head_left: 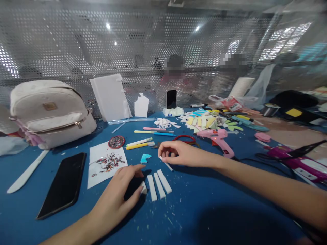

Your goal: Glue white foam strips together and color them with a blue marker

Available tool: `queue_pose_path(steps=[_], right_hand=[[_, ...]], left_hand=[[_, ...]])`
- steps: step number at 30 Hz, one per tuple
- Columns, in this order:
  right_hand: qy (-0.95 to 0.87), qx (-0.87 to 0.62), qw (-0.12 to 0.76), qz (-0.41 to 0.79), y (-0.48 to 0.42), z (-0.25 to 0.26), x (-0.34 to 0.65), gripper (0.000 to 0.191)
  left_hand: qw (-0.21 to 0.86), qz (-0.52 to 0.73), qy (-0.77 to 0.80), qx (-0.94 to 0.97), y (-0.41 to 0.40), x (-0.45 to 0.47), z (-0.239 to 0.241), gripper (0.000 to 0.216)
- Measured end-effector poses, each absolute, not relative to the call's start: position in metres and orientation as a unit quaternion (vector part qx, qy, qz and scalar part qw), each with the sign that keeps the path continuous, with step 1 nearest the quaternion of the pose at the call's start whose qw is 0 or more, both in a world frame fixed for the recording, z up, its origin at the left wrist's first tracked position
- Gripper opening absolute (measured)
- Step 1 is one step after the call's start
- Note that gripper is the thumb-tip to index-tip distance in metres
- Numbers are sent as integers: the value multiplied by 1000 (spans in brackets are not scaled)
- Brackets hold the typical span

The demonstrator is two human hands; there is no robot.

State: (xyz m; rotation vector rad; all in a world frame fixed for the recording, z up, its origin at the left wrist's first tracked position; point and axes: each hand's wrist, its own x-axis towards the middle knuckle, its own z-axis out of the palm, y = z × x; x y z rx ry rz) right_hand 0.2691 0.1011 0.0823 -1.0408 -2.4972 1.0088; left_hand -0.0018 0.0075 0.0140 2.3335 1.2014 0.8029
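Observation:
My right hand (178, 153) has its fingers curled and pinched on a thin white strip (168, 165) that slants down toward the blue tabletop. The strip's upper end is hidden by the fingertips. Thumb and fingers apart, my left hand (122, 190) rests low over the table. Its thumb tip touches or lies right beside a small white block (144, 188), partly covered by the hand. Just right of that block, three flat white strips (159, 184) lie side by side. A small blue cut piece (145, 158) lies between the two hands.
Scissors with red handles (187, 137), markers (140, 145) and a pink glue gun (217, 139) lie beyond my hands. At left are a black phone (62, 185), a paper with dark bits (94, 173) and a white backpack (51, 115). Cut scraps (201, 120) are heaped behind.

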Motion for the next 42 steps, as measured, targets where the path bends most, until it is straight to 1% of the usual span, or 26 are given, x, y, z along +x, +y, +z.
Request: queue_pose_path(steps=[3, 6, 9, 12, 17, 19, 21, 22, 24, 27, 30, 32, 34, 36, 38, 42], right_hand=[[-841, -344, 115, 402, 101, 87, 277, 16], [-837, -320, 75, 438, 101, 85, 285, 18], [-841, -309, 49, 442, 101, 80, 289, 18], [-852, -317, 48, 414, 99, 77, 292, 17], [-881, -341, 72, 320, 92, 80, 296, 22], [-905, -322, 58, 272, 90, 81, 299, 30], [-928, -290, 35, 231, 88, 80, 303, 48], [-936, -276, 26, 218, 88, 78, 304, 54], [-941, -262, 21, 214, 88, 74, 307, 54], [-937, -267, 37, 222, 90, 66, 306, 47], [-927, -296, 53, 225, 90, 60, 301, 48], [-920, -316, 59, 224, 88, 56, 297, 56], [-914, -324, 78, 230, 86, 51, 294, 69], [-908, -324, 104, 244, 84, 44, 291, 78], [-903, -320, 124, 259, 81, 37, 289, 78], [-897, -322, 160, 260, 77, 30, 286, 70]], left_hand=[[193, 285, 432, 834, 8, -1, 14, 44], [186, 278, 433, 837, 8, 0, 15, 44], [179, 264, 436, 841, 8, 3, 14, 52], [172, 251, 443, 844, 8, 8, 12, 68], [169, 238, 449, 845, 9, 17, 11, 90], [174, 236, 447, 845, 10, 19, 11, 93], [183, 235, 445, 845, 10, 21, 12, 91], [188, 235, 445, 843, 11, 21, 12, 90], [194, 234, 446, 842, 11, 22, 12, 87], [195, 233, 450, 840, 12, 22, 12, 86], [190, 227, 452, 842, 14, 22, 11, 92], [186, 222, 454, 843, 15, 24, 9, 101], [180, 223, 453, 844, 17, 26, 7, 112], [172, 229, 443, 850, 21, 30, 5, 117], [166, 237, 434, 853, 25, 35, 4, 117], [173, 255, 414, 857, 30, 41, 4, 113]])
